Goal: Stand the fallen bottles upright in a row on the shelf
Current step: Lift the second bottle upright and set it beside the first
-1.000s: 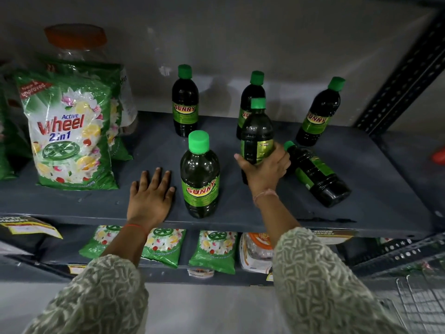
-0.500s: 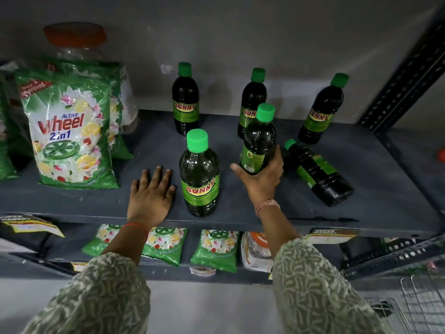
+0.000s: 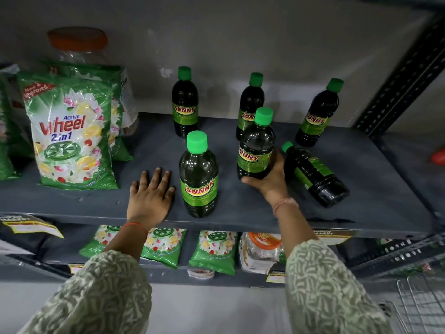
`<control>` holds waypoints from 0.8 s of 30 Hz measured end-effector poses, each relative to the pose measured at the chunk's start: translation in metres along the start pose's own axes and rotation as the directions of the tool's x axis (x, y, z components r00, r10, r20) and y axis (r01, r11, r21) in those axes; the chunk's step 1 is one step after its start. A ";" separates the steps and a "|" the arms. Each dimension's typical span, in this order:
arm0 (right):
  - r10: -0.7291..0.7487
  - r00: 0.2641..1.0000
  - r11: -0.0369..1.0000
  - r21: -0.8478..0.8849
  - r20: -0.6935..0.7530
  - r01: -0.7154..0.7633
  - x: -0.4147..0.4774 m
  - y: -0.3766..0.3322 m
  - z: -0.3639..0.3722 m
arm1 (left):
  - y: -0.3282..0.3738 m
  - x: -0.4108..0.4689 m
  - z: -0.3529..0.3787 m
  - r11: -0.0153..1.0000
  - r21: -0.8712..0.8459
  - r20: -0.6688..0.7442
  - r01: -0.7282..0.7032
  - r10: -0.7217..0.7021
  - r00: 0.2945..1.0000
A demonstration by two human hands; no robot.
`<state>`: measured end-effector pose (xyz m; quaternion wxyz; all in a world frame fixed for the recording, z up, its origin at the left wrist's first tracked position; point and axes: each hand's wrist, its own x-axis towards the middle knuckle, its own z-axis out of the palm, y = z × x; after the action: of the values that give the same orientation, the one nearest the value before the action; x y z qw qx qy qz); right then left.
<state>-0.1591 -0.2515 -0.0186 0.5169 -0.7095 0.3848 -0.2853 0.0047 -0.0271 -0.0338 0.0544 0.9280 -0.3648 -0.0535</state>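
Centre frame: right hand [image 3: 271, 180], fingers wrapped around held bottle [image 3: 255, 150]; fallen bottle [image 3: 313, 173] just right. Left hand [image 3: 150, 194], fingers spread flat on shelf [image 3: 373, 189].

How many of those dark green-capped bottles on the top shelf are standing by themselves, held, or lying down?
Standing free: 4 (back left, back middle, back right, front)
Held in the right hand: 1, the held bottle
Lying down: 1, the fallen bottle
Total: 6
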 end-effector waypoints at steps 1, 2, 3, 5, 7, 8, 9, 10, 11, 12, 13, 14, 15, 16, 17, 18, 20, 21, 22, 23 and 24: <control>-0.031 0.996 0.998 -0.055 -0.089 0.026 -0.003 -0.001 0.010 | 0.000 0.000 0.000 1.000 0.002 0.004 0.002 -0.002 1.000; -0.053 0.987 0.996 -0.084 -0.154 0.041 -0.005 -0.002 0.018 | -0.001 0.001 0.000 1.000 0.006 0.005 0.003 -0.003 1.000; -0.066 0.979 0.995 -0.087 -0.194 0.050 -0.007 -0.002 0.023 | -0.001 0.001 0.001 1.000 0.012 0.006 0.003 -0.003 1.000; -0.064 0.979 0.997 -0.052 -0.194 0.055 -0.008 -0.004 0.023 | -0.002 0.002 0.002 1.000 0.013 0.001 0.004 -0.004 1.000; -0.058 0.992 0.998 -0.040 -0.109 0.054 -0.009 -0.004 0.015 | -0.002 0.002 0.002 1.000 -0.001 0.006 0.006 -0.006 1.000; -0.057 0.997 0.997 -0.050 -0.060 0.054 -0.009 -0.005 0.011 | -0.002 0.002 0.002 1.000 -0.003 0.007 0.005 -0.005 1.000; -0.048 0.999 0.997 -0.062 -0.020 0.047 -0.008 -0.004 0.008 | -0.002 0.002 0.002 1.000 -0.002 0.007 0.002 -0.002 1.000; -0.045 0.999 0.997 -0.069 0.015 0.046 -0.009 -0.003 0.007 | -0.001 0.002 0.002 1.000 -0.004 0.005 0.000 0.000 1.000; -0.043 0.998 0.997 -0.068 0.040 0.045 -0.009 -0.003 0.006 | 0.000 0.001 0.002 1.000 -0.011 0.002 0.002 -0.002 1.000; -0.042 0.998 0.998 -0.049 0.048 0.044 -0.011 -0.003 0.006 | 0.001 0.001 0.001 1.000 -0.022 -0.005 0.005 -0.005 1.000; -0.038 0.999 0.999 -0.024 0.038 0.039 -0.012 -0.004 0.007 | 0.001 0.001 0.000 0.999 -0.038 -0.012 0.006 -0.006 1.000; -0.036 0.999 0.999 -0.011 0.013 0.036 -0.013 -0.005 0.008 | 0.001 0.000 -0.001 0.999 -0.053 -0.021 0.002 -0.003 1.000; -0.040 0.999 0.999 -0.011 -0.014 0.040 -0.014 -0.007 0.009 | 0.001 0.000 -0.001 0.998 -0.065 -0.034 -0.009 0.007 0.999; -0.051 0.998 0.998 -0.028 -0.036 0.050 -0.015 -0.009 0.010 | 0.001 -0.001 -0.001 0.997 -0.068 -0.049 -0.031 0.027 0.998; -0.059 0.997 0.997 -0.051 -0.046 0.057 -0.018 -0.012 0.011 | 0.001 -0.001 -0.001 0.996 -0.066 -0.059 -0.056 0.052 0.997; -0.069 0.997 0.996 -0.068 -0.047 0.065 -0.021 -0.014 0.011 | 0.001 -0.002 -0.002 0.995 -0.066 -0.058 -0.078 0.075 0.996; -0.074 0.996 0.994 -0.079 -0.041 0.071 -0.033 -0.015 0.011 | 0.001 -0.003 -0.002 0.992 -0.090 -0.039 -0.094 0.091 0.995; -0.079 0.996 0.994 -0.084 -0.040 0.075 -0.040 -0.014 0.011 | 0.001 -0.002 -0.002 0.990 -0.107 -0.032 -0.095 0.092 0.995; -0.087 0.995 0.991 -0.101 -0.039 0.083 -0.048 -0.012 0.010 | 0.002 -0.002 -0.003 0.988 -0.122 -0.024 -0.092 0.090 0.996; -0.095 0.995 0.988 -0.126 -0.036 0.089 -0.057 -0.010 0.009 | 0.002 -0.002 -0.003 0.987 -0.131 -0.014 -0.088 0.087 0.996; -0.105 0.994 0.984 -0.149 -0.031 0.099 -0.065 -0.007 0.007 | 0.002 -0.002 -0.003 0.988 -0.131 -0.004 -0.086 0.087 0.996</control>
<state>-0.1869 -0.1915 -0.0145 0.4400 -0.7589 0.3779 -0.2960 0.0018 -0.0269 -0.0300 0.1172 0.9056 -0.4005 -0.0758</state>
